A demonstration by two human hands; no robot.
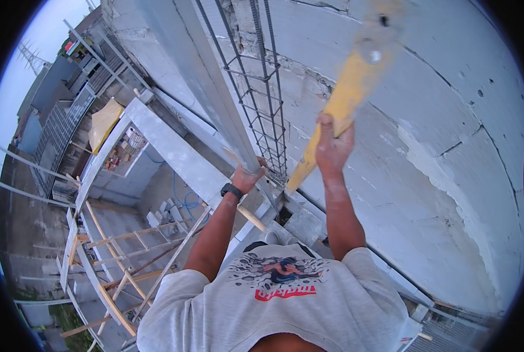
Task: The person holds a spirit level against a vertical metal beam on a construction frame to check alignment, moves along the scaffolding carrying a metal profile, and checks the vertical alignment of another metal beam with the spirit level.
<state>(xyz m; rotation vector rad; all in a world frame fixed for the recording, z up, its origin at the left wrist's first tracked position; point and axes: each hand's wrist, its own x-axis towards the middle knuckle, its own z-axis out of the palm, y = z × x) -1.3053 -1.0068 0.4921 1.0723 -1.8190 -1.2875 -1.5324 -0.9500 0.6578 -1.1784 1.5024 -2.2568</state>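
My left hand (pixel 247 178), with a dark watch at the wrist, is closed around the lower part of a long grey post or board (pixel 200 73) that rises toward the top of the view. In my right hand (pixel 334 146) is a yellow spirit level (pixel 347 88), tilted, its upper end smeared by motion and its lower tip near the wall's foot. Between the two hands stands a rebar cage (pixel 256 88) of ribbed bars and ties, set close to the grey block wall (pixel 443 117).
Below on the left is a room with a pale wall top (pixel 180 146), wooden poles and a ladder-like frame (pixel 138 240). A blue hose (pixel 185 202) lies on its floor. Rooftops (pixel 62 129) stand beyond. My shoes (pixel 273 237) are on a narrow ledge.
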